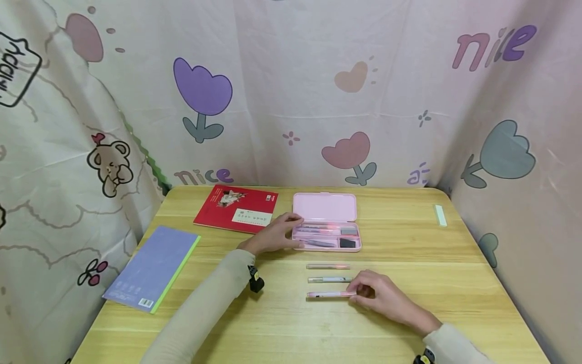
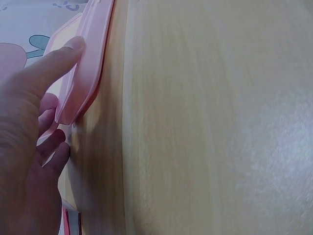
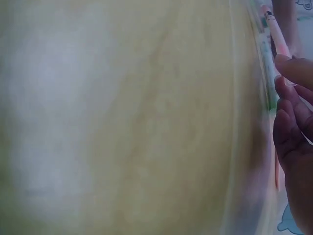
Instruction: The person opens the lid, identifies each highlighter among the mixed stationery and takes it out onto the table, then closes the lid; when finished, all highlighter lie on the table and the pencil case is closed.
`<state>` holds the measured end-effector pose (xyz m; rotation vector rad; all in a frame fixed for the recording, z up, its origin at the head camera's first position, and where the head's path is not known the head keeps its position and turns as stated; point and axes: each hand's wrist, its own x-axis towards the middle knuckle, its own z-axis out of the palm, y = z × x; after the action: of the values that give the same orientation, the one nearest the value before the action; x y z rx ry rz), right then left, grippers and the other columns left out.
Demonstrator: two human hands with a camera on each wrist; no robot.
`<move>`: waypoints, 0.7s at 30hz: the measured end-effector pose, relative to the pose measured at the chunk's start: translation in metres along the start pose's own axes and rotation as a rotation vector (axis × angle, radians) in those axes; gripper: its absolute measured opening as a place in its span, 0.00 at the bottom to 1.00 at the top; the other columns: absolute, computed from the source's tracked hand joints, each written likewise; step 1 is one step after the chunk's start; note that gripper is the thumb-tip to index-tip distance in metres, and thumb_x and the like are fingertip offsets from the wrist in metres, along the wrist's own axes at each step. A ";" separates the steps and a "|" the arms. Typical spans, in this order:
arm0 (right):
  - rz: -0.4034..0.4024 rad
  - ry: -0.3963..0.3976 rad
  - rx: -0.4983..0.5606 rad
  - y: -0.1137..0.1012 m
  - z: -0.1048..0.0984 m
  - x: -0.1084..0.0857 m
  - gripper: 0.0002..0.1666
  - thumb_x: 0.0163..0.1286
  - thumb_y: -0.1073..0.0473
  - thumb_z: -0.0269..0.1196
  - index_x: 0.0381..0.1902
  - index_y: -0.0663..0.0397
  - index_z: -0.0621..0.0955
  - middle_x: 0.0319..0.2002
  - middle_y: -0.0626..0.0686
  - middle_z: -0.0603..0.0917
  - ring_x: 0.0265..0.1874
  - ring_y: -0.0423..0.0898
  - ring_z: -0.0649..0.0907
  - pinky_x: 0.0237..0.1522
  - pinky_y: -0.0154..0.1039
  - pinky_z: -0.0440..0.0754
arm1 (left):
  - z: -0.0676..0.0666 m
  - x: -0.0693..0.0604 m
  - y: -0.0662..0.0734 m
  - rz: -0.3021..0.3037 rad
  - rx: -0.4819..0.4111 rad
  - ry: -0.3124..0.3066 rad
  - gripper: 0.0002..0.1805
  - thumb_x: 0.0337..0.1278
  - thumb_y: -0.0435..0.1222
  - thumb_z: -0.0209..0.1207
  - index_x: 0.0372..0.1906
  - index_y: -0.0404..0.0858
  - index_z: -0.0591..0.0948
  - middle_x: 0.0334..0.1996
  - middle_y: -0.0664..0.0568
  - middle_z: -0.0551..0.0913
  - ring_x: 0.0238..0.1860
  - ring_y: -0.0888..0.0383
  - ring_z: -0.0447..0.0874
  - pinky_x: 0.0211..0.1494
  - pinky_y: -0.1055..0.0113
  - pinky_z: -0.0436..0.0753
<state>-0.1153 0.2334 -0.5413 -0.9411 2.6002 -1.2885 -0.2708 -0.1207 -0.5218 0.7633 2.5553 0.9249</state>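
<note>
A pink pencil case (image 1: 325, 207) lies with its lid folded back, several pens, a grey block and a black block (image 1: 347, 243) in its tray. My left hand (image 1: 275, 234) holds the tray's left end, thumb at the near side; the left wrist view shows the thumb on the pink case (image 2: 90, 63). In front of the case three pens lie in a column: a top pen (image 1: 327, 266), a middle pen (image 1: 328, 279) and a nearest pink-and-white pen (image 1: 327, 294). My right hand (image 1: 386, 298) pinches the nearest pen's right end; the right wrist view shows that pen (image 3: 277, 32) between thumb and fingers.
A red book (image 1: 213, 212) lies left of the case, partly behind my left hand. A purple notebook (image 1: 154, 263) with a green edge is at the table's left. Near the back right lies a small pale strip (image 1: 440, 215). Patterned curtains surround the wooden table (image 1: 409, 253).
</note>
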 end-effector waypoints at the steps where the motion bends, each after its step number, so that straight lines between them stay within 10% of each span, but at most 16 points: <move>1: 0.009 -0.008 -0.001 0.000 0.001 0.000 0.08 0.74 0.53 0.75 0.47 0.33 0.88 0.39 0.37 0.85 0.35 0.31 0.79 0.34 0.31 0.84 | 0.000 0.000 0.000 0.001 0.000 0.001 0.48 0.63 0.54 0.75 0.85 0.49 0.68 0.82 0.50 0.65 0.82 0.47 0.60 0.84 0.43 0.70; 21: 0.019 -0.082 -0.066 -0.002 -0.001 0.003 0.07 0.74 0.54 0.75 0.46 0.34 0.88 0.39 0.36 0.84 0.34 0.32 0.79 0.34 0.30 0.82 | -0.001 0.001 -0.002 0.011 0.002 -0.005 0.48 0.64 0.54 0.74 0.85 0.47 0.68 0.82 0.51 0.65 0.82 0.48 0.60 0.85 0.44 0.68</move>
<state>-0.1168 0.2316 -0.5384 -0.9562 2.5964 -1.1415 -0.2722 -0.1216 -0.5225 0.7794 2.5509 0.9232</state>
